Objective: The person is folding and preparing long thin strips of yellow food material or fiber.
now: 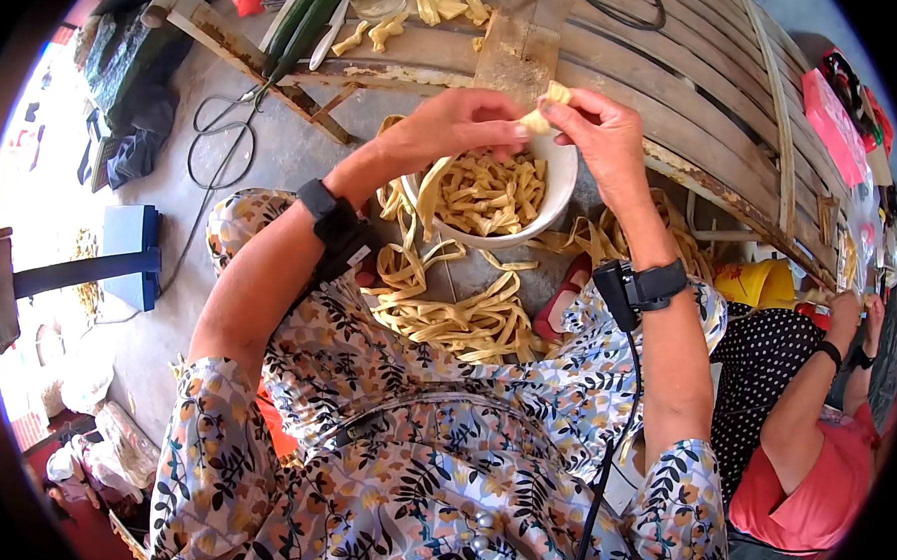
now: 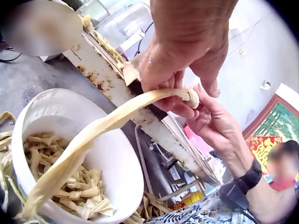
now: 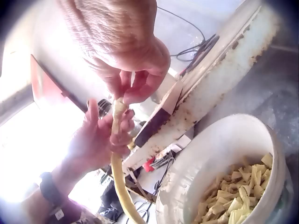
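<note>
A long pale-yellow strip point(image 2: 110, 122), thickened and folded like a knot at one end, runs between both hands above a white bucket point(image 1: 564, 200). My right hand point(image 1: 607, 145) pinches the folded end point(image 1: 537, 122) between thumb and fingers. Close beside it, my left hand point(image 1: 453, 128) has its fingers curled round the strip just below that end, as the right wrist view shows. The strip's loose tail hangs down across the bucket's rim in the left wrist view. Inside the bucket lie many short knotted yellow pieces point(image 1: 487, 194).
Beyond the bucket stands a slatted wooden bench point(image 1: 677, 95) with a rusty edge, carrying cucumbers point(image 1: 304, 28) and more yellow pieces point(image 1: 446, 2). Long loose strips point(image 1: 457, 315) are heaped on the floor between the feet. Another person point(image 1: 811, 466) sits at the right.
</note>
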Demonstrator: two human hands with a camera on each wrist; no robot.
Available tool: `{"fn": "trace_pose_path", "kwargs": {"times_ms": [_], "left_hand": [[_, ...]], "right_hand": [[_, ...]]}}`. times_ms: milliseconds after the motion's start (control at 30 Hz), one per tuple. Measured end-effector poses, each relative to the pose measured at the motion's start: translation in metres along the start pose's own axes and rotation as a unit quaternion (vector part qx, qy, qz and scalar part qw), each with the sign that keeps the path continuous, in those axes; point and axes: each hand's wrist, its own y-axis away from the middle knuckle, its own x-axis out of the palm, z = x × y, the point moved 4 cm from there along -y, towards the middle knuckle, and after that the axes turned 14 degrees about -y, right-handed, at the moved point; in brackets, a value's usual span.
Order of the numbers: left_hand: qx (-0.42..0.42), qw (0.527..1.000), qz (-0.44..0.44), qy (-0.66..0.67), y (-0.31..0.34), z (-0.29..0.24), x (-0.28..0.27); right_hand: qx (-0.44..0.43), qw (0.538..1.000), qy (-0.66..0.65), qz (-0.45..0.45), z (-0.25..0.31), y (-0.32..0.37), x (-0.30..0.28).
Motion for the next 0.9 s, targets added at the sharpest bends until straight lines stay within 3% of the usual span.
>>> {"fn": "trace_pose_path", "kwargs": {"times_ms": [100, 233, 433, 633, 900], "left_hand": [[0.003, 0.999, -0.025, -0.029, -0.007, -0.006, 0.005], [0.004, 0.999, -0.050, -0.019, -0.010, -0.002, 0.007], [0.019, 0.997, -0.065, 0.024, -0.014, -0.002, 0.012], [0.019, 0.993, -0.106, 0.057, -0.013, -0.006, 0.005], [0.010, 0.991, -0.129, -0.014, -0.013, -0.005, 0.017]], "right_hand": [[0.006, 0.999, 0.000, 0.032, -0.002, 0.000, 0.011], [0.020, 0.995, -0.094, 0.041, -0.002, -0.001, 0.011], [0.133, 0.953, -0.272, -0.015, -0.006, -0.005, 0.006], [0.061, 0.978, -0.196, 0.023, -0.003, -0.007, 0.021], [0.151, 0.938, -0.312, -0.006, -0.021, -0.010, 0.007]]}}
